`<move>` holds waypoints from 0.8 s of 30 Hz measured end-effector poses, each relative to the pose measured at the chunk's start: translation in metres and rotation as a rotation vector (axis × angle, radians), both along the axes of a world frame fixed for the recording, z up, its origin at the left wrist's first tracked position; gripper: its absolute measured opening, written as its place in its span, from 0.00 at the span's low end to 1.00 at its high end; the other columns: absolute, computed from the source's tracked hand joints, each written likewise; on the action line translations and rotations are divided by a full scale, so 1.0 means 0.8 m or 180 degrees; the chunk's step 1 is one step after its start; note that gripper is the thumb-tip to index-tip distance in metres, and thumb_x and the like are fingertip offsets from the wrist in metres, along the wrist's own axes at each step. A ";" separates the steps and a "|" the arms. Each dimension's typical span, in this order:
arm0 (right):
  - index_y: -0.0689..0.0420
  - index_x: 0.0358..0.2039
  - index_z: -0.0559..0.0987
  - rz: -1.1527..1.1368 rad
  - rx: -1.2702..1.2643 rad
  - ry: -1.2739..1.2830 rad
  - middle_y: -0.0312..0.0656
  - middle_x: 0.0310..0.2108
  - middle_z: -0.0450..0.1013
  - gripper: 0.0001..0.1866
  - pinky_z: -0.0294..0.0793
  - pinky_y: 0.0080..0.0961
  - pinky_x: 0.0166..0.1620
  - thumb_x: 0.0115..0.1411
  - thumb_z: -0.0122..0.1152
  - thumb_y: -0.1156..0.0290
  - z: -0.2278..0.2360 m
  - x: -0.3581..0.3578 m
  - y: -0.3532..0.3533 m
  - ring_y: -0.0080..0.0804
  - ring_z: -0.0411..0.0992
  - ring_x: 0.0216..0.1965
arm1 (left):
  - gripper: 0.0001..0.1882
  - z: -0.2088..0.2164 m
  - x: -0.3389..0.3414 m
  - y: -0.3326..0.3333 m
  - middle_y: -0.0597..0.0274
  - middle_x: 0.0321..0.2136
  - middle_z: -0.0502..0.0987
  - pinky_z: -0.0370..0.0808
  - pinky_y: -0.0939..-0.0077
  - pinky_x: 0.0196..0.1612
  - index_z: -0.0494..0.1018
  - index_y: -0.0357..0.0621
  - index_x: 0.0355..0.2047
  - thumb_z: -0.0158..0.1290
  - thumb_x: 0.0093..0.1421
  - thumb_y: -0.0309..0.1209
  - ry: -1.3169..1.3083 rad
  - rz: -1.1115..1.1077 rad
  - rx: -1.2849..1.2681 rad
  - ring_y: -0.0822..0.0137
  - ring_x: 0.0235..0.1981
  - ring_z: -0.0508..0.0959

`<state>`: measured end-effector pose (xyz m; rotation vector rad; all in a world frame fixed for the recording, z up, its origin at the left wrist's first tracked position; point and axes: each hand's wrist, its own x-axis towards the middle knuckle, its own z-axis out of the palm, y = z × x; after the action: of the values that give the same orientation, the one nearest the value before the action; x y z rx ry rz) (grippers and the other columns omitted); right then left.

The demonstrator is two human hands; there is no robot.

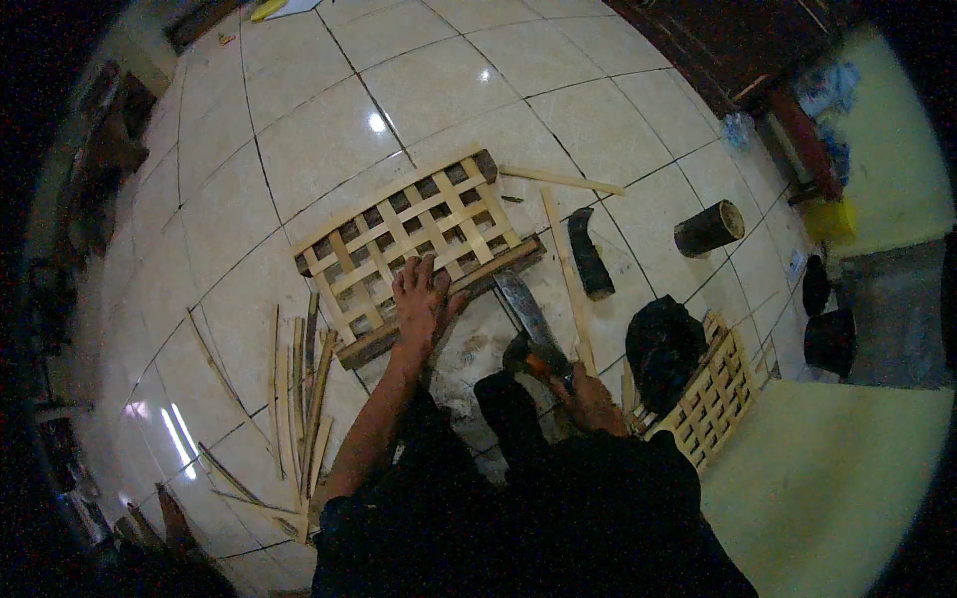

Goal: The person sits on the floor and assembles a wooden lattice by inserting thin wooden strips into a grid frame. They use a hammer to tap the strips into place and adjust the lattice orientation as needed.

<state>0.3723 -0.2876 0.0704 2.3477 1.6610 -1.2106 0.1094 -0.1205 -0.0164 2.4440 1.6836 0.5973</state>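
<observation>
A woven lattice panel (414, 234) of pale flat strips, with brown wooden bars along its long sides, lies tilted on the tiled floor ahead of me. My left hand (421, 301) rests on its near side, fingers spread over the strips and thumb by the near bar. In my right hand (595, 404) is a machete (530, 314), gripped by its handle. Its broad grey blade points forward and left, its tip close to the panel's near bar. Beside the blade is a dark and orange object (533, 361) that I cannot make out.
Loose thin strips (296, 399) lie in a bunch to the left. At right are a curved dark piece (588, 254), a short dark cylinder (706, 229), a black plastic bag (665, 349) and a second lattice panel (713, 394). Dark wooden furniture (733, 45) stands far right.
</observation>
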 end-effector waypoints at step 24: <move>0.64 0.45 0.67 -0.0287 -0.0145 0.0103 0.53 0.28 0.74 0.23 0.73 0.40 0.34 0.64 0.52 0.53 -0.003 -0.016 0.011 0.47 0.76 0.31 | 0.22 -0.004 0.003 -0.001 0.46 0.57 0.64 0.54 0.47 0.60 0.73 0.41 0.45 0.58 0.54 0.42 -0.0023 0.0015 -0.0137 0.45 0.61 0.58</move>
<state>0.3594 -0.2788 0.0681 2.4126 1.5346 -1.2936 0.1117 -0.1215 -0.0197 2.4062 1.6820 0.5638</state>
